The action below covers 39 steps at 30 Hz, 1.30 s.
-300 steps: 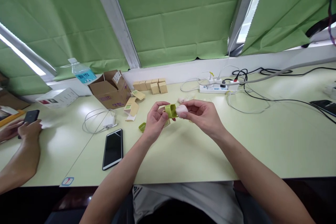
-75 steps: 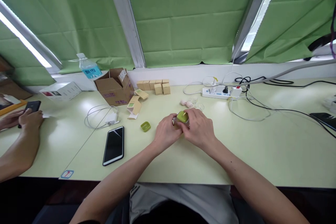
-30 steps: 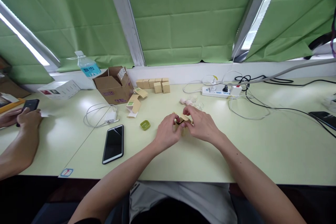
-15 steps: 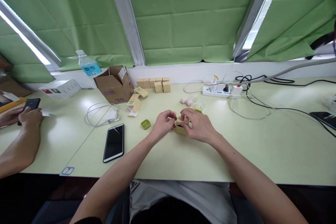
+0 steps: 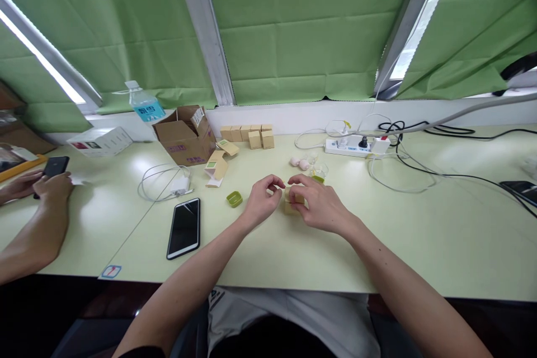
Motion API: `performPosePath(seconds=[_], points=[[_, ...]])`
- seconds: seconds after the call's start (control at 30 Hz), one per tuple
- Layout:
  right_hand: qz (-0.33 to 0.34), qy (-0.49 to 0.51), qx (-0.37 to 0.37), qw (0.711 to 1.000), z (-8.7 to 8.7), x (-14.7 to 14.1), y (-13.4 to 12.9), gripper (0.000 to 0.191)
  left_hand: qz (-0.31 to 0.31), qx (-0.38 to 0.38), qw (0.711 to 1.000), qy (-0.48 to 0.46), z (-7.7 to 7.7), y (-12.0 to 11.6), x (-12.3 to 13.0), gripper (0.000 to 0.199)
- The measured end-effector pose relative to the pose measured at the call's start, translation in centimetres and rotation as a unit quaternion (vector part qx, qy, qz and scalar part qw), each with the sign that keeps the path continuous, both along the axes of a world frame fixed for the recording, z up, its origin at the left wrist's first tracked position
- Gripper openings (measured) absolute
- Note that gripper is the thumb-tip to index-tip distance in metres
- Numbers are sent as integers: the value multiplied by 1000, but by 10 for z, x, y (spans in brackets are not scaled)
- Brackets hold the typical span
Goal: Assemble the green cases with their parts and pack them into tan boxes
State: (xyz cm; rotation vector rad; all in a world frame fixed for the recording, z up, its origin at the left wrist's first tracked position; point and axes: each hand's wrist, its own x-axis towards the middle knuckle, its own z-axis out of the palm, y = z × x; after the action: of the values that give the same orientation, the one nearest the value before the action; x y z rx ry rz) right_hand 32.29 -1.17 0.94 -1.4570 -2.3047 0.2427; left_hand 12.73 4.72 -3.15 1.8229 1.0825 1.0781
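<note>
A small tan cardboard box (image 5: pixel 292 208) stands on the table in front of me, partly covered by my fingers. My right hand (image 5: pixel 316 201) is curled round its top and right side, with thumb and fingers on it. Just left of the box is my left hand (image 5: pixel 265 197), its fingers bent and apart, with nothing visible in them. A green square tray (image 5: pixel 234 198) lies left of my left hand. Behind my right hand are round pinkish balls (image 5: pixel 303 164) and a clear plastic piece (image 5: pixel 321 169) with green at its base.
Small tan boxes (image 5: pixel 255 140) stand near the wall, beside opened packaging (image 5: pixel 216 166) and a brown carton (image 5: pixel 184 137). A phone (image 5: pixel 184 228) lies left. A power strip (image 5: pixel 348 146) and cables sit back right. Another person's hands hold a phone (image 5: pixel 56 166) at far left.
The box's top, earlier showing a dark gap, now looks closed. My left hand has come slightly away from the box. The view has shifted a little.
</note>
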Motion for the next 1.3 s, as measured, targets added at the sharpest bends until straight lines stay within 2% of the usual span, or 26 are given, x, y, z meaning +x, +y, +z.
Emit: performPosePath(seconds=[0.17, 0.27, 0.4, 0.53, 0.63, 0.8, 0.97, 1.1, 1.2, 1.3], points=[[11, 15, 1, 1000, 1, 3, 1, 16, 1, 19, 1000, 11, 2, -3, 0, 18], [-5, 36, 26, 999, 1, 5, 3, 14, 1, 24, 1000, 17, 3, -4, 0, 19], [-25, 38, 61, 997, 1, 7, 6, 22, -2, 31, 999, 26, 2, -4, 0, 19], [-17, 17, 37, 999, 0, 8, 8, 25, -4, 37, 999, 28, 1, -3, 0, 18], [-22, 47, 38, 998, 1, 10, 9, 23, -16, 41, 998, 34, 1, -3, -1, 18], [-57, 107, 69, 990, 3, 16, 11, 20, -43, 64, 994, 79, 4, -5, -2, 30], [-14, 64, 23, 998, 1, 16, 12, 22, -81, 69, 986, 132, 8, -10, -4, 43], [-39, 163, 88, 982, 2, 17, 13, 18, -97, 54, 976, 188, 7, -12, 1, 71], [-77, 240, 150, 956, 0, 20, 16, 16, -101, 33, 974, 202, 6, -12, 5, 54], [-101, 274, 206, 934, -5, 22, 22, 15, -89, 23, 977, 195, 17, -9, -1, 45]])
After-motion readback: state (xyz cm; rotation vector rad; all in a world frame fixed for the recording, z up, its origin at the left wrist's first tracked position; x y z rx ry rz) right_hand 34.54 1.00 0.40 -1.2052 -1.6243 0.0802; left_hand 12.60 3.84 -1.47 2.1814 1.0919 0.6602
